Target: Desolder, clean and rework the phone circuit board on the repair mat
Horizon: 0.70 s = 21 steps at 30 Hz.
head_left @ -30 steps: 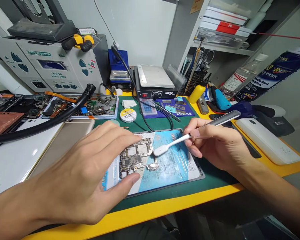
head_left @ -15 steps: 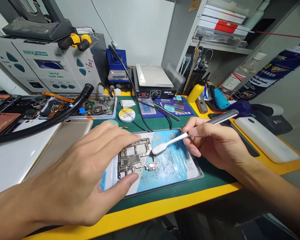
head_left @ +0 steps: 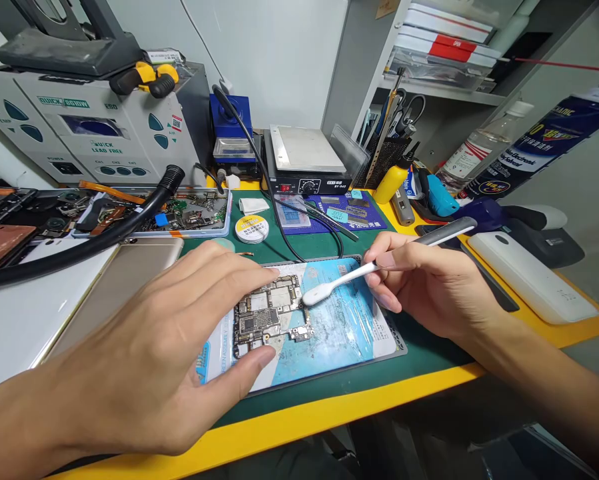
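Plainly, the tabletop (head_left: 329,411) ends nearest the person in a smooth yellow edge, a bare strip of green mat (head_left: 424,357) lying between it and the glossy, scuffed blue-and-white pad (head_left: 344,327), while a shallow tray (head_left: 204,233) behind holds loose circuit parts. Of the hands, the left hand (head_left: 179,327) spreads thumb and fingers apart astride the flat, irregular circuit board (head_left: 264,321) on the pad's left half (whether they press, I cannot tell); the right hand (head_left: 419,277) pinches a slim brush (head_left: 339,281), its rounded white head at the board's right edge.
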Tool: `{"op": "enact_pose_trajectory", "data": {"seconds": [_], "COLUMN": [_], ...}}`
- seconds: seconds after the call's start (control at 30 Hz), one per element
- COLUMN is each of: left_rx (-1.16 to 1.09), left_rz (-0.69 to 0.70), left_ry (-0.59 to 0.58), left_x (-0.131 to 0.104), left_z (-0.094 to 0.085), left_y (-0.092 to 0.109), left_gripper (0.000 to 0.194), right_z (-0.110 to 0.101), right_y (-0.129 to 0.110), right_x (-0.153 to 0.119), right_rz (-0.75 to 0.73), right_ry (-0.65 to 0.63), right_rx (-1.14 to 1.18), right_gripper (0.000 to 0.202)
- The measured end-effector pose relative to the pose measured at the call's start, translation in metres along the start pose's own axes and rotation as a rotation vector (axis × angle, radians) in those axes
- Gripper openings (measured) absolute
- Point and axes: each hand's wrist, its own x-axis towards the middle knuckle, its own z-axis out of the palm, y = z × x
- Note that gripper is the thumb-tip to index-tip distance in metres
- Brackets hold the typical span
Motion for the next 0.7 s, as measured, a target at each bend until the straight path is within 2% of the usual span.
{"op": "enact_pose_trajectory", "data": {"seconds": [0.27,0.7], "left_rx": [0.014,0.019], "left_rz": [-0.029,0.001], "left_ry": [-0.034,-0.035], "left_x": [0.0011,0.0021], "left_z": [-0.0047,-0.0044], "left_y": [0.0039,0.003], "left_gripper": [0.049,0.048], "right_z": [-0.0045,-0.0008], "right_y": [0.0004,0.0001], "right_x": [-0.0007,0.0], "right_rz": [0.002,0.006], "right_ry": [-0.047,-0.007], "right_rx": [-0.022,0.001], "right_gripper": [0.001,0.003]}}
